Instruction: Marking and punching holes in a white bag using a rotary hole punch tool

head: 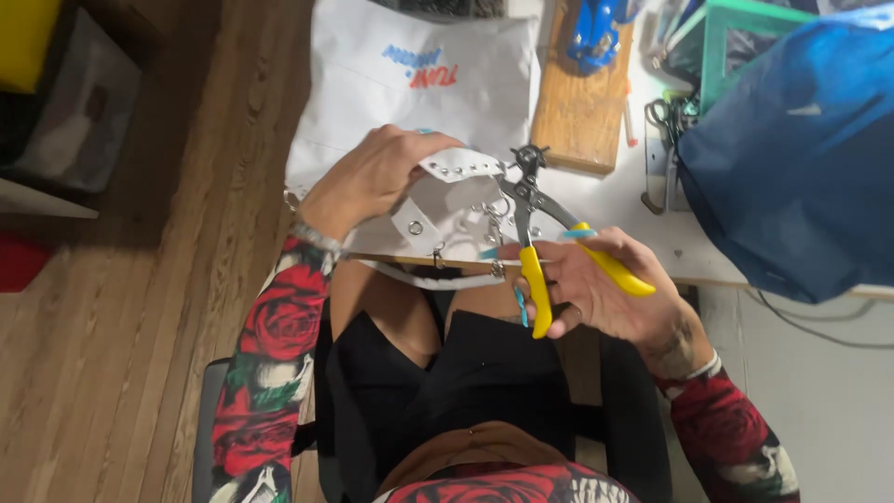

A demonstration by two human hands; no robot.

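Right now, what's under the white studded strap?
Under the white studded strap lie more white straps with metal rings on a white table. The left hand covers its left end.

I saw my left hand (372, 177) hold a white strap (458, 166) with little metal rings. My right hand (596, 284) squeezed the yellow handles of a hole punch (533, 219), its black tip touching the strap's end. A blue bag (792, 158) sat on the white table (605, 200) nearby.
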